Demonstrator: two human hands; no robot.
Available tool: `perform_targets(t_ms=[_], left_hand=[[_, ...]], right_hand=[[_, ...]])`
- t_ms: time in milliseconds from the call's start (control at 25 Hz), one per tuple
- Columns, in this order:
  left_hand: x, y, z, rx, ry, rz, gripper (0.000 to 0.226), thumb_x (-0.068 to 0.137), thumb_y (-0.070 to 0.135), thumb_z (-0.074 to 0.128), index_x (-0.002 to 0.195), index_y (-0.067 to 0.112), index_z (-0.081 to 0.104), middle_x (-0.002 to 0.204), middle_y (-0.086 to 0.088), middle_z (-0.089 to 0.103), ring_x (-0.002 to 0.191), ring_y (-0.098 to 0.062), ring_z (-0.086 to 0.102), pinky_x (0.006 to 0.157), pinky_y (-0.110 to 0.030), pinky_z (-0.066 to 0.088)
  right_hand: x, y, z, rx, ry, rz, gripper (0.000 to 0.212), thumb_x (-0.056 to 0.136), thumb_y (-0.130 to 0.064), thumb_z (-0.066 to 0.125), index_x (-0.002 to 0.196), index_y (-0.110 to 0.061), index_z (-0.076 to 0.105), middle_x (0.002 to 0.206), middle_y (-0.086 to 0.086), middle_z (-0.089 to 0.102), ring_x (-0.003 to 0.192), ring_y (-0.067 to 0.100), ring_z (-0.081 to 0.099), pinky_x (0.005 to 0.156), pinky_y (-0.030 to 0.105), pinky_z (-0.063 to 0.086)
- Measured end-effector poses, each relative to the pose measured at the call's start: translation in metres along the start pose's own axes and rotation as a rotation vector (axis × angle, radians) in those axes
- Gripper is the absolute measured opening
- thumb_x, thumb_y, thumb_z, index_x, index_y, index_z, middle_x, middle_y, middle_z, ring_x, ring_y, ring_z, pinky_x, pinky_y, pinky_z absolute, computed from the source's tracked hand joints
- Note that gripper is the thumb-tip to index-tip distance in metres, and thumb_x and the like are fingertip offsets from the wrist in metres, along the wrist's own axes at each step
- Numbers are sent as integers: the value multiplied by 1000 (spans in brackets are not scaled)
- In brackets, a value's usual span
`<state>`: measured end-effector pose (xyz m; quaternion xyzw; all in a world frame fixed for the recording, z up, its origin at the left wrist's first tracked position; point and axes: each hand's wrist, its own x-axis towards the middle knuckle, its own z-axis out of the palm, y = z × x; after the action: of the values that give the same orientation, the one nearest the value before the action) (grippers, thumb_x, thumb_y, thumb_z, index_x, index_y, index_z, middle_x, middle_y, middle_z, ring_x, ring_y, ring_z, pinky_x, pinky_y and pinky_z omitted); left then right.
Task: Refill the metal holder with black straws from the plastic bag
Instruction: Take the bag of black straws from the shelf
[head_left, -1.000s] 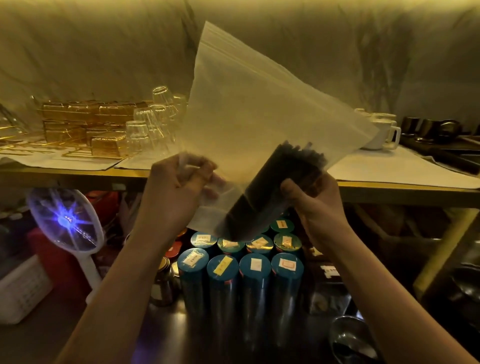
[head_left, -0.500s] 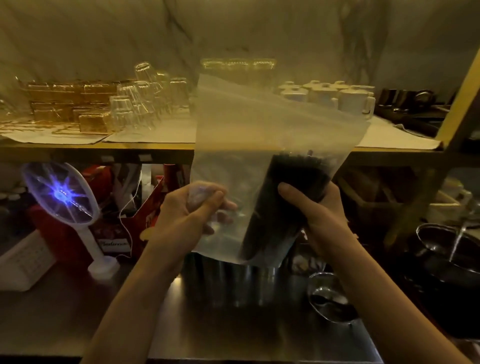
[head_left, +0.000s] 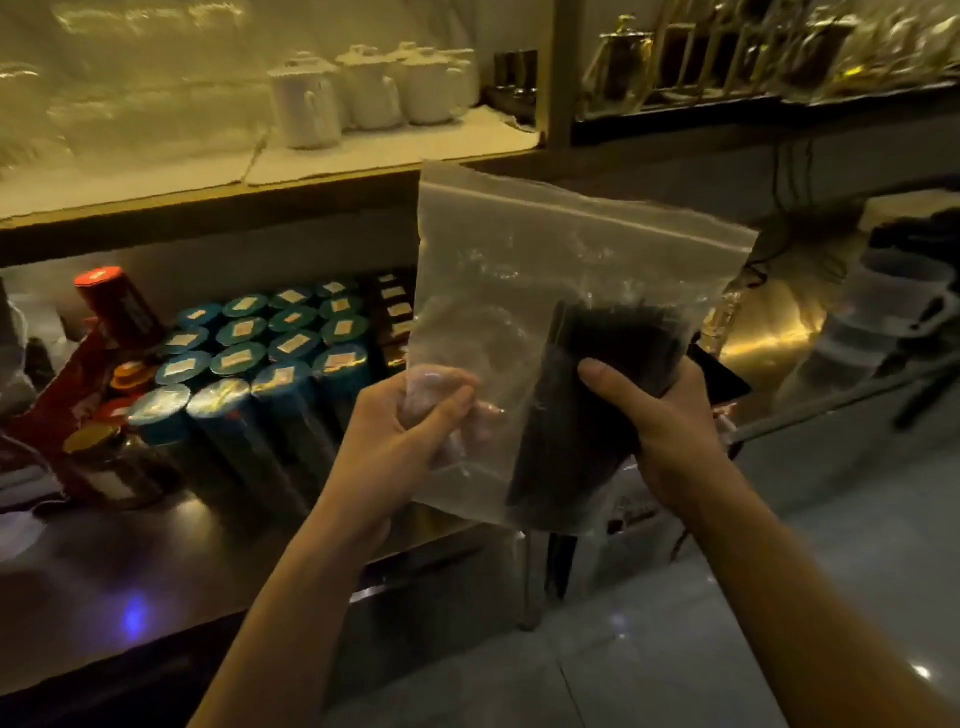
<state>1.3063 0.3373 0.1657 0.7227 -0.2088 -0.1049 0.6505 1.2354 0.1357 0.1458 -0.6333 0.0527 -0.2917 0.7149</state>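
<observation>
Two bare hands hold up a big clear plastic zip bag (head_left: 524, 291) in front of the bench. The left hand (head_left: 410, 421) has its fingers (head_left: 441, 387) curled tight around the bag's lower left side, with the thumb pressed on the front. The right hand (head_left: 660, 415) has its fingers wrapped around a thick bundle of thin black straws (head_left: 592, 395) that sits inside the bag, and it squeezes them through the plastic. The thumb lies across the front of the bundle. The straws stand almost upright, leaning a little, and their tips poke up just above the right fingers. The bag's zip edge is high above both sets of fingers.

Left of the left fingers, many tall blue round tins with paper labels (head_left: 270, 353) stand close together on the dark shiny metal bench (head_left: 130, 561). Far above the fingers, white mugs (head_left: 363, 93) sit on a shelf.
</observation>
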Motion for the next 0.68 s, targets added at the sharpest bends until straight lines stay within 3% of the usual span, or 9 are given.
perform_targets(t_ms=[80, 200, 320, 440, 680], left_hand=[[-6, 1, 42, -1, -95, 20, 9, 89, 21, 66, 97, 21, 70, 90, -3, 77, 85, -18, 75, 71, -33, 58], [-12, 5, 98, -17, -260, 62, 11, 90, 17, 64, 99, 18, 70, 89, 0, 77, 83, -14, 75, 71, -27, 60], [-10, 4, 152, -42, -451, 86, 14, 88, 16, 67, 101, 14, 71, 91, -3, 77, 85, -18, 75, 76, -35, 60], [-3, 0, 194, -96, -617, 101, 16, 85, 17, 69, 101, 15, 71, 92, -7, 77, 85, -22, 75, 78, -40, 59], [8, -6, 262, -198, -947, 151, 17, 80, 20, 69, 95, 13, 71, 84, -5, 77, 73, -19, 75, 66, -31, 61]], right_hand=[[-24, -9, -46, -40, 97, 9, 30, 64, -29, 77, 94, -31, 71, 99, -7, 75, 100, 13, 70, 83, 32, 57], [-58, -30, -103, -94, 209, 3, 33, 69, -24, 73, 102, -23, 67, 100, -6, 75, 100, 14, 70, 78, 27, 57], [-91, -51, -151, -160, 348, -3, 33, 70, -22, 72, 102, -23, 67, 100, -5, 75, 100, 14, 70, 76, 26, 57], [-118, -63, -179, -219, 532, -21, 30, 68, -21, 73, 98, -23, 69, 98, -3, 76, 97, 15, 71, 75, 26, 58], [-171, -71, -204, -322, 927, -38, 36, 69, -21, 76, 104, -13, 68, 100, 7, 75, 98, 24, 71, 81, 38, 58]])
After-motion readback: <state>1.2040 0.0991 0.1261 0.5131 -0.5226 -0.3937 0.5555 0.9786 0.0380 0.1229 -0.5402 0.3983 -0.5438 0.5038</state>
